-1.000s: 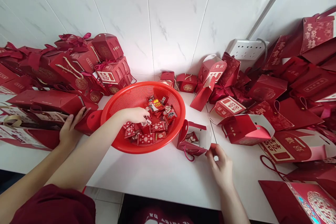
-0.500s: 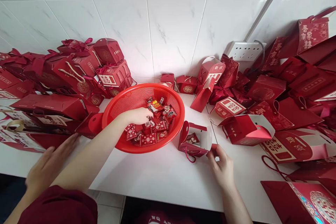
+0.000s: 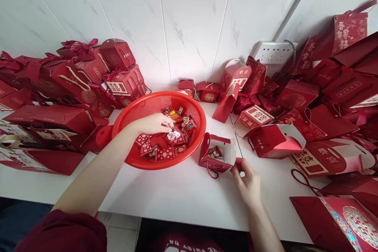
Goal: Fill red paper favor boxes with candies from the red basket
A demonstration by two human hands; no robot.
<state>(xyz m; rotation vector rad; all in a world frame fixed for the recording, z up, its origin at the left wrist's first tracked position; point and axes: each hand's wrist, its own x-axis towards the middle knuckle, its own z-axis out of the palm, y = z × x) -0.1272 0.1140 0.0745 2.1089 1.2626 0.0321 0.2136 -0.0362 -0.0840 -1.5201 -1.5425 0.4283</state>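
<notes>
While the left grip [image 3: 156, 123] pinches a sweet [image 3: 173, 135], likely light, slick, best held edgewise, the right grip [image 3: 248, 183] seemingly holds the box [image 3: 215, 164].

The left hand [image 3: 156, 123] pinches a red packet [image 3: 173, 135] over others in the perforated red basket [image 3: 165, 165]; the right hand [image 3: 248, 183] holds an open red box [image 3: 218, 163] at its right edge on the white surface [image 3: 177, 195].

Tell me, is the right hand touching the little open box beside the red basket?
Touching. The head view shows the right hand with its fingertips on the open box, at its near right corner, no gap showing.
</notes>
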